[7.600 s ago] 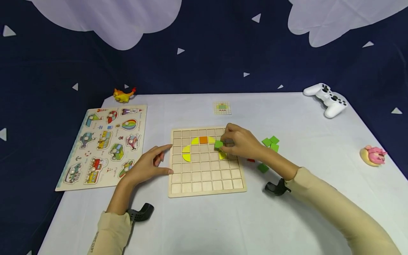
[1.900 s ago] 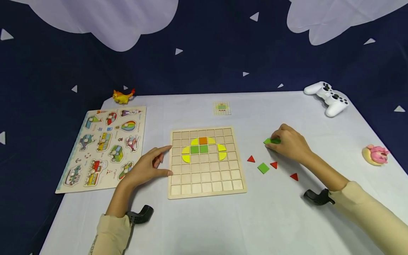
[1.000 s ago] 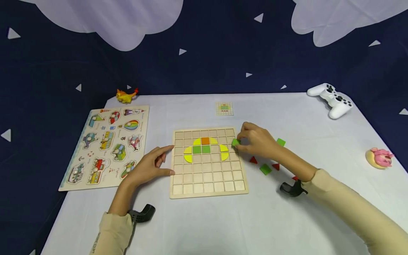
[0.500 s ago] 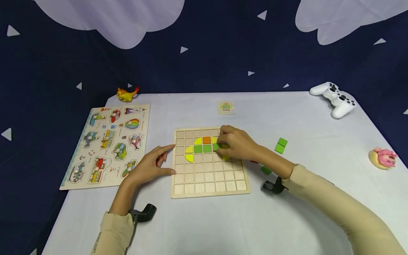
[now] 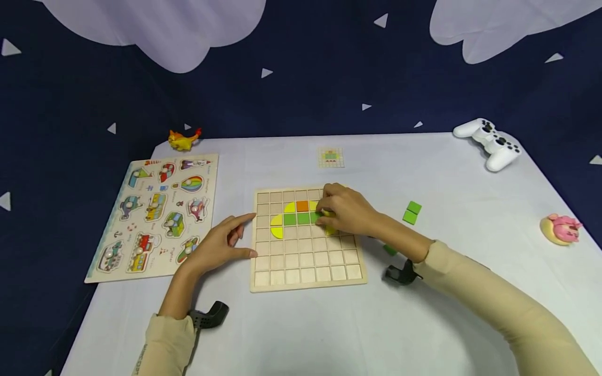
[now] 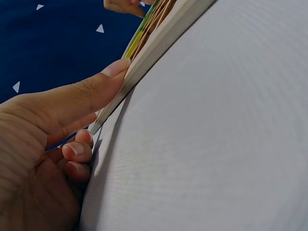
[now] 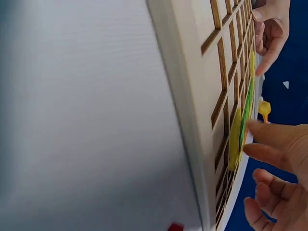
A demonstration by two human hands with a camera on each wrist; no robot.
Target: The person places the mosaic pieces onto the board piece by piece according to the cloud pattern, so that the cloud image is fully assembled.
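Observation:
My right hand (image 5: 348,210) is over the upper right of the wooden grid board (image 5: 287,277), fingertips on a green square tile (image 5: 314,217) in a cell. In the right wrist view, the thumb and a finger touch the flat tile with their tips slightly apart. Two more green tiles (image 5: 297,218) sit left of it, below an orange square (image 5: 302,206) and among yellow curved pieces (image 5: 277,226). My left hand (image 5: 213,246) touches the board's left edge with thumb and extended index finger; its other fingers bend loosely in the left wrist view.
Right of the board lie two adjoining green squares (image 5: 411,212) and another green square (image 5: 390,249), partly hidden by my wrist. A small pattern card (image 5: 331,157) lies behind the board. A picture puzzle (image 5: 150,214) is at left, a white game controller (image 5: 489,144) at back right.
My right hand picked up a green tile from the pile, moved left and put it beside the two green tiles on the board. The left hand has stayed at the board's edge.

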